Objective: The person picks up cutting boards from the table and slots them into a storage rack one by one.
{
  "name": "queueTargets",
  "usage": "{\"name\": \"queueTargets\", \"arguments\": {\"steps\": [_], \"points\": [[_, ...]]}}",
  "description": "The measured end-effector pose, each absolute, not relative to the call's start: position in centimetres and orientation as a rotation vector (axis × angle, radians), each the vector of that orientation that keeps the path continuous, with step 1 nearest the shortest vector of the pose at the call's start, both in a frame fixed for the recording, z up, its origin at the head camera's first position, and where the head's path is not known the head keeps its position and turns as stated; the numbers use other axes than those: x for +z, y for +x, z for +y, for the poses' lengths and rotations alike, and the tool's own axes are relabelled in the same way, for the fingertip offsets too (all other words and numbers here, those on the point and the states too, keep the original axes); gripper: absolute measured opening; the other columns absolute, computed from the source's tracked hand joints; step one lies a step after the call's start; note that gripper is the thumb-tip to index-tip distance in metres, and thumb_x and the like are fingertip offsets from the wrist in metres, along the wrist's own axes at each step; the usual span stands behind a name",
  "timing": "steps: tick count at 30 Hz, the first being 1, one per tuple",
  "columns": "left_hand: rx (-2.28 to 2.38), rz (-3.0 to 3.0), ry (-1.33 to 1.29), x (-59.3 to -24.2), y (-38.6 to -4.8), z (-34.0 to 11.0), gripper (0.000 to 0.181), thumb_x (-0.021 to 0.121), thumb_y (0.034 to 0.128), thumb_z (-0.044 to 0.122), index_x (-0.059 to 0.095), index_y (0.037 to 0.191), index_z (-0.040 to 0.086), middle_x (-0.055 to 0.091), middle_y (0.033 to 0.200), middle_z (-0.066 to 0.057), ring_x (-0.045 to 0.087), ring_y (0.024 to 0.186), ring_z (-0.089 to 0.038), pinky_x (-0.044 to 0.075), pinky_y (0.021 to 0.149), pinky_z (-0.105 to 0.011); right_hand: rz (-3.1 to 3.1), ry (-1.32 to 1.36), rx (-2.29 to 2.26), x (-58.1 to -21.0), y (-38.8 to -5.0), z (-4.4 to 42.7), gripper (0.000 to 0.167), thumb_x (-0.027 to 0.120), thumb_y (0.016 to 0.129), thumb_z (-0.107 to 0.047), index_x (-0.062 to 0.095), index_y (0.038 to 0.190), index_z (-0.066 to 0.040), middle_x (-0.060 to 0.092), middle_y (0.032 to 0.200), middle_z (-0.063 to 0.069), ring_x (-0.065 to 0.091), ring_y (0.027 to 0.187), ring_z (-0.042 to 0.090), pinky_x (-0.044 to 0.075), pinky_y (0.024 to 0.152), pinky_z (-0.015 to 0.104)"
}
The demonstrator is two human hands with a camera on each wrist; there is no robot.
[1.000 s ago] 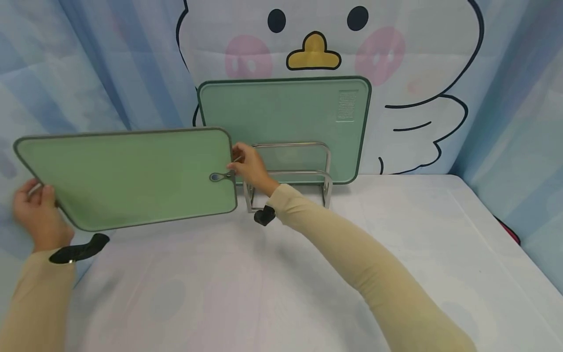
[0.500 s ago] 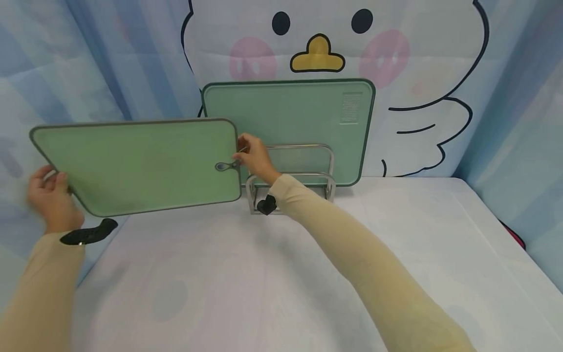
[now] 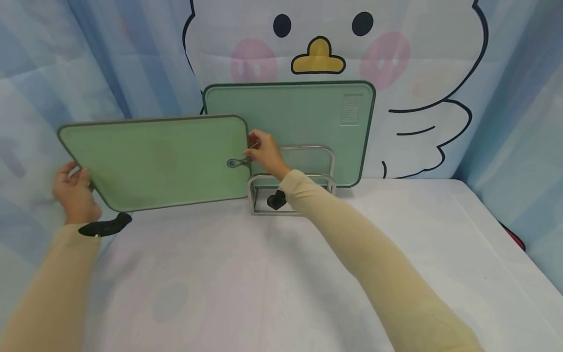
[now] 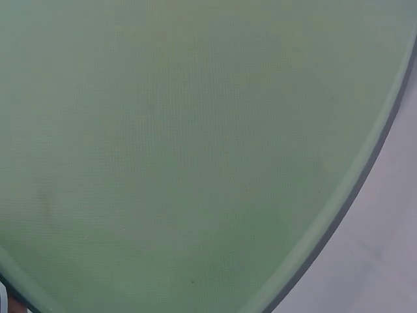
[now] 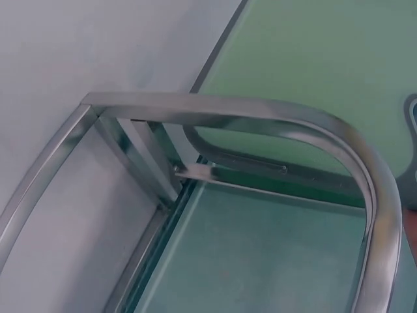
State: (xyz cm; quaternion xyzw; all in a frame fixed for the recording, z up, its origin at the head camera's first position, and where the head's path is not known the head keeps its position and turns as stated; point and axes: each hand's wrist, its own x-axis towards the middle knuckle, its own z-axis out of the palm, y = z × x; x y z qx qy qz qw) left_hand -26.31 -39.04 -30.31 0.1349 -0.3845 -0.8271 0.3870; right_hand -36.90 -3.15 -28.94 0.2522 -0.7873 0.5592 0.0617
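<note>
Both hands hold up a light green cutting board [image 3: 158,161] with a dark rim, in front and to the left of a metal rack. My left hand [image 3: 76,193] grips its left edge, thumb on the near face. My right hand [image 3: 268,154] pinches the right edge beside a small grey inset with a hole. A second, bluish-green board [image 3: 303,110] stands upright in the rack [image 3: 332,171]. In the right wrist view, the rack's bent bar [image 5: 260,111] crosses in front of the held board's corner. The left wrist view is mostly filled by the board's textured face [image 4: 195,163].
The rack stands towards the back of a table with a white cloth [image 3: 264,283]. Behind it hangs a curtain with a cartoon bird face [image 3: 318,56]. Blue curtains [image 3: 519,122] close off the sides.
The held board has moved right and slightly up, towards the rack, both hands travelling with it. The bluish-green board and the rack stay where they were.
</note>
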Motion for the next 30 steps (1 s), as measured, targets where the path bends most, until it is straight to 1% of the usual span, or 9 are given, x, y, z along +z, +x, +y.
{"name": "queueTargets", "arguments": {"steps": [8,11,16,21,26,28,30], "points": [[-2.144,-0.984,0.349,-31.1,-27.0,-38.4,0.015,0.056,0.0884,-0.006,0.056,0.097,0.006,0.055,0.079,-0.006,0.050,0.065,-0.013,0.039,0.049,-0.019,-2.384,0.754,1.645,-28.9,-36.8,-2.1,0.029,0.064,0.084,0.005,0.058,0.113,0.005,0.064,0.106,0.022,0.066,0.092,0.031,0.058,0.071,0.028],[-2.137,-1.005,0.353,-31.4,-27.2,-38.2,0.014,0.056,0.0886,-0.005,0.057,0.097,0.006,0.056,0.080,-0.006,0.051,0.066,-0.013,0.040,0.050,-0.019,-2.375,0.741,1.635,-29.0,-36.8,-1.7,0.030,0.066,0.083,0.006,0.060,0.112,0.006,0.066,0.106,0.022,0.067,0.091,0.032,0.058,0.071,0.027],[-2.149,-1.042,0.355,-31.8,-27.4,-37.9,0.015,0.057,0.0887,-0.003,0.057,0.099,0.007,0.057,0.081,-0.005,0.051,0.067,-0.013,0.039,0.050,-0.020,-2.351,0.702,1.656,-29.1,-36.9,-1.0,0.038,0.070,0.079,0.004,0.061,0.116,0.006,0.067,0.106,0.023,0.068,0.091,0.033,0.058,0.071,0.028],[-2.142,-1.062,0.338,-32.2,-27.8,-37.3,0.018,0.057,0.0881,-0.006,0.059,0.100,0.007,0.058,0.079,-0.005,0.052,0.069,-0.013,0.043,0.052,-0.019,-2.331,0.656,1.734,-29.3,-37.0,-0.1,0.045,0.071,0.079,0.003,0.059,0.123,0.006,0.066,0.111,0.024,0.068,0.095,0.033,0.058,0.074,0.028],[-2.154,-1.109,0.280,-32.5,-27.8,-36.8,0.020,0.059,0.0865,-0.007,0.063,0.102,0.006,0.062,0.077,-0.004,0.057,0.068,-0.012,0.048,0.055,-0.019,-2.252,0.623,1.861,-29.6,-37.1,1.0,0.045,0.070,0.079,0.003,0.058,0.123,0.007,0.065,0.111,0.026,0.067,0.096,0.035,0.058,0.075,0.030],[-2.177,-1.122,0.266,-32.5,-27.8,-36.7,0.022,0.061,0.0855,-0.006,0.063,0.103,0.006,0.064,0.077,-0.005,0.060,0.066,-0.012,0.049,0.055,-0.019,-2.224,0.600,1.919,-29.7,-37.0,1.4,0.044,0.070,0.080,0.004,0.059,0.122,0.007,0.065,0.110,0.027,0.069,0.093,0.033,0.058,0.076,0.031],[-2.203,-1.135,0.250,-32.5,-27.7,-36.7,0.024,0.063,0.0839,-0.007,0.064,0.104,0.006,0.066,0.077,-0.005,0.062,0.065,-0.013,0.050,0.055,-0.020,-2.207,0.575,1.969,-29.7,-36.9,1.8,0.043,0.069,0.080,0.004,0.059,0.121,0.007,0.065,0.110,0.028,0.070,0.085,0.025,0.058,0.076,0.032]]}}
